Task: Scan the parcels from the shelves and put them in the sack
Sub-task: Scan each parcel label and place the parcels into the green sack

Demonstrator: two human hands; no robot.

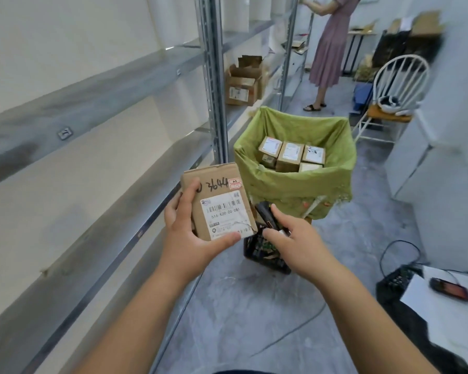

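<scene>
A: Left hand (185, 233)?
B: Its grip was closed round a flat brown cardboard parcel (217, 201) with a white barcode label and handwritten digits; thumb across the lower edge, fingers behind. Parcel was held in the air beside the grey metal shelving (92, 103), short of the sack.
A: Right hand (292, 238)?
B: Curled round a black handheld scanner (264, 211), just beside the parcel.
A: Sack?
B: Green woven sack (295, 182), open-topped, stood beyond on the floor, holding several labelled cardboard boxes (291, 155).

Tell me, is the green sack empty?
No, the green sack already has several small cardboard parcels sitting inside it, labels facing up.
</scene>
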